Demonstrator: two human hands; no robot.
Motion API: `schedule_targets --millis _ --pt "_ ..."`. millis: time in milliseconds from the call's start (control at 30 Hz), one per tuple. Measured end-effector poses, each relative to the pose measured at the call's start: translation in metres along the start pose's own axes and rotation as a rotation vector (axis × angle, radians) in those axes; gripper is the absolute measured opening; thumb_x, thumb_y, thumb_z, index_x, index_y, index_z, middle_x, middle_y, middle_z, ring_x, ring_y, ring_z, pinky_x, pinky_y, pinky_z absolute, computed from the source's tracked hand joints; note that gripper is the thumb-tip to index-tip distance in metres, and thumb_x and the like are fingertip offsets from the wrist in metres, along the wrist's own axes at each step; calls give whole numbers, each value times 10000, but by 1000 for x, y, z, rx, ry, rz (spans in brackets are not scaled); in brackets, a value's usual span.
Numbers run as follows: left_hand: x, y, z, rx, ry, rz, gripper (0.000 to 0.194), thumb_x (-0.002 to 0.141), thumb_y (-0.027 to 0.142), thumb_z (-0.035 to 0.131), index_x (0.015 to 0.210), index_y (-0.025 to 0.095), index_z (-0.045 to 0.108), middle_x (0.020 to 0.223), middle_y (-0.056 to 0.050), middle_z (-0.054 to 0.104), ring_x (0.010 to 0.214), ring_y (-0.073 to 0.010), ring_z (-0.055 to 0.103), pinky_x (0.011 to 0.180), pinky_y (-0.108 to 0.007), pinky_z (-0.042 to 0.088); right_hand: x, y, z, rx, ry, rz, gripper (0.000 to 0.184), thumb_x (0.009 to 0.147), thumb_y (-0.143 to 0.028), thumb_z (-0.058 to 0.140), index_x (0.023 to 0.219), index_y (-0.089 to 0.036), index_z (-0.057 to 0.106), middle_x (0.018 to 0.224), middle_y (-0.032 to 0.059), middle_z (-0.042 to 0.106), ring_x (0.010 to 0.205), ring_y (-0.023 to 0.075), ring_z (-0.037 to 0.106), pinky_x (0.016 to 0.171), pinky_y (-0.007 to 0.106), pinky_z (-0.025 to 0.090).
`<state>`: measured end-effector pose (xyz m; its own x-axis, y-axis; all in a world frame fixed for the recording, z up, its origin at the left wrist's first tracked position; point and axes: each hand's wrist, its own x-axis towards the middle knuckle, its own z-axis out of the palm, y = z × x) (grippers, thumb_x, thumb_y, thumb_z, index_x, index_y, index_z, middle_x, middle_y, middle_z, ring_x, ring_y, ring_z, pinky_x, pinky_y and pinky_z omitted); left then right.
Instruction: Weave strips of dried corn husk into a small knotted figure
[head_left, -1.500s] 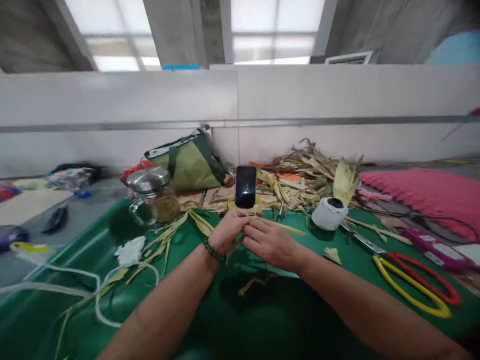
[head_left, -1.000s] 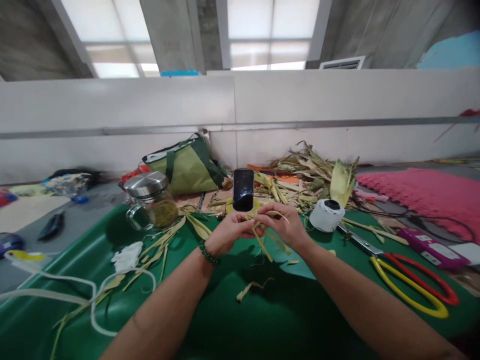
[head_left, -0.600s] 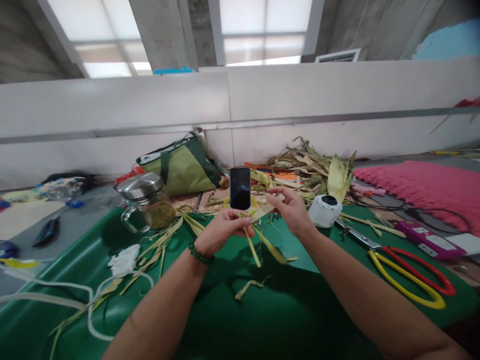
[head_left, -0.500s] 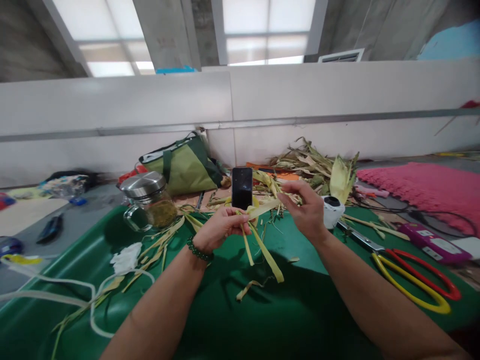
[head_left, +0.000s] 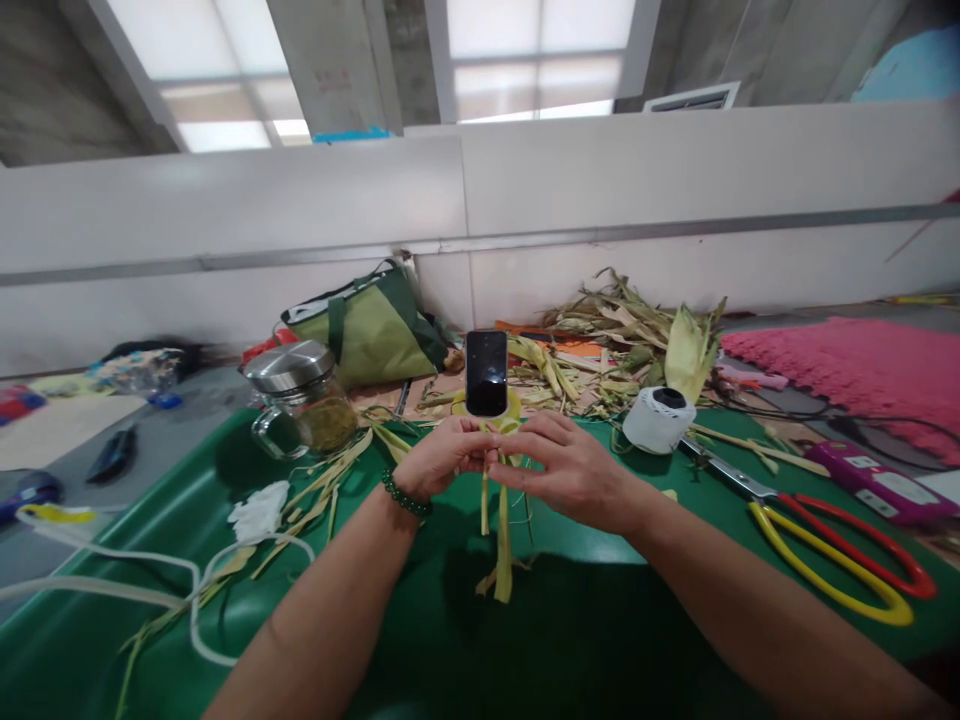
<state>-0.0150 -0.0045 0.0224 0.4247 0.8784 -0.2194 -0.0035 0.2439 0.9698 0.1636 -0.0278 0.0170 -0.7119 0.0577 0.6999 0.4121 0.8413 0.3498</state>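
Pale yellow-green corn husk strips (head_left: 503, 560) hang between my hands over the green work surface (head_left: 600, 620). My left hand (head_left: 444, 455), with a green bead bracelet (head_left: 405, 494) at the wrist, pinches them near their top. From the other side, my right hand (head_left: 574, 468) has its fingers closed against the same strips, and the fingertips of both hands meet. The exact grip between the fingertips is partly hidden. Just beyond my hands a phone (head_left: 486, 375) stands upright. A loose dry husk scrap lies below the hanging ends.
Scissors (head_left: 832, 560) with red and yellow handles lie at right, near a white roll (head_left: 660, 420). Dry husks (head_left: 607, 320) are heaped behind. A lidded glass jar (head_left: 307, 410) and green bag (head_left: 375, 330) stand at left, with a white cable (head_left: 196, 600) in front.
My right hand has moved left and down to meet my left hand. The strip that was stretched between them is gathered at the fingertips, and the loose ends hang straighter.
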Motion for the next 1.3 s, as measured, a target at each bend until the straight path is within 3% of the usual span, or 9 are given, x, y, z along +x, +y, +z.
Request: schedule_targets --millis 200,367,500,667,767,933,1067,1167,1300 --pt "-1 -1 -1 68 -41 66 241 548 295 773 545 129 599 477 26 550 458 -58 453 495 -196 365 -3 -1 9 210 25 113 188 917 -187 505 831 -203 672 860 46 688 772 152 538 719 299 447" --pt "-1 -3 -2 227 -66 194 216 630 326 716 587 132 631 546 -10 608 552 -98 518 577 -220 397 -9 7 21 581 95 712 275 860 -377 585 677 -183 652 625 13 603 587 117 503 552 243 403" --pt "-3 -4 2 423 -65 257 222 694 316 648 561 138 639 557 -21 622 560 -110 503 587 -230 394 -9 12 21 753 -14 926 261 769 -388 650 627 -169 661 570 -4 565 531 99 455 506 227 352" --pt "-4 -4 5 420 -126 211 136 673 225 608 579 138 652 623 -28 652 641 -137 551 638 -239 426 -10 12 20 798 -76 1027 221 709 -350 676 604 -158 646 537 -15 545 490 87 426 469 221 314" --pt "-3 -6 5 288 -127 180 198 686 324 634 649 131 661 623 -30 645 648 -148 579 648 -252 448 -11 9 20 725 -92 1022 185 703 -315 674 605 -164 631 547 -15 562 501 91 451 477 217 330" --pt "3 -13 5 265 -25 173 334 710 441 633 585 132 620 542 -27 610 558 -129 559 607 -248 442 -8 6 14 619 -151 984 150 718 -281 660 622 -173 619 606 -3 611 560 108 509 539 225 368" --pt "4 -11 3 363 56 255 356 745 434 602 531 149 588 512 -20 606 532 -119 527 592 -237 424 -9 14 13 556 -173 979 357 797 -446 593 567 -175 613 588 18 591 608 142 525 577 255 373" --pt "1 -8 2 458 29 310 407 779 459 561 518 148 588 516 -27 606 515 -107 489 557 -227 387 -13 23 19 674 -165 1009 524 852 -557 464 534 -172 622 540 19 558 581 149 521 559 262 368" --pt "-2 -9 6 579 -40 298 449 800 471 529 501 140 581 473 -13 544 442 -77 354 457 -222 262 -18 28 30 946 -119 1058 435 798 -556 543 721 -159 701 649 13 629 624 148 562 580 253 416"
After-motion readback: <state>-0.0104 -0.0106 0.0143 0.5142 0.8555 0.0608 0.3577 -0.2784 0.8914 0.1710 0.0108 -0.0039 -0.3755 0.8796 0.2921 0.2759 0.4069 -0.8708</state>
